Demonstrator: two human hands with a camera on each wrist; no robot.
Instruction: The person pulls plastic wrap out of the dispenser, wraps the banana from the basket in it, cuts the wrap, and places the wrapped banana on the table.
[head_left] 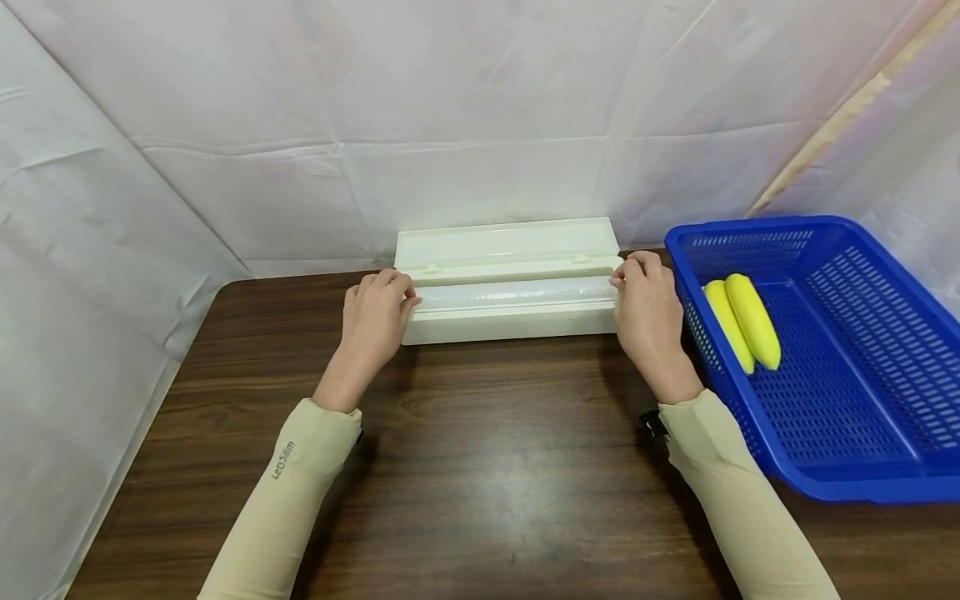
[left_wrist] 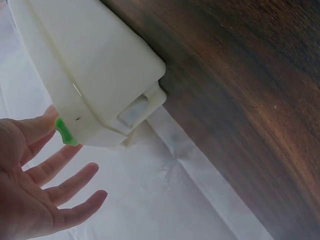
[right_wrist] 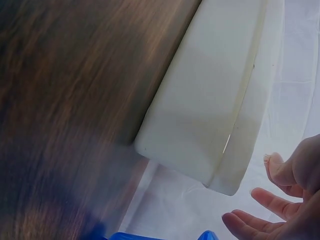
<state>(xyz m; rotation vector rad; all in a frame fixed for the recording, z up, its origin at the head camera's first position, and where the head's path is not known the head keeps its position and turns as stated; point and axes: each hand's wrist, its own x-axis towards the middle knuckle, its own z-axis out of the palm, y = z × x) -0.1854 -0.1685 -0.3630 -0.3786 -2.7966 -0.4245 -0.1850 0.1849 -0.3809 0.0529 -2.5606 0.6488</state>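
A long white cling film dispenser box point(head_left: 517, 323) lies at the back of the table, with its lid point(head_left: 510, 242) raised behind it. Along its opening stretches the shiny, clear cling film point(head_left: 517, 293). At the left end my left hand point(head_left: 375, 312) pinches the film's edge between thumb and forefinger; the other fingers spread loosely in the left wrist view. A green piece point(left_wrist: 66, 132) sits at that box end beside the thumb. My right hand point(head_left: 648, 304) pinches the film at the opposite end, its remaining fingers loosely bent in the right wrist view.
To the right stands a blue plastic basket point(head_left: 847, 425) with two yellow bananas point(head_left: 753, 321) inside. The dark wooden table point(head_left: 487, 467) runs back to a white sheet point(head_left: 480, 117), which hangs behind and along the sides.
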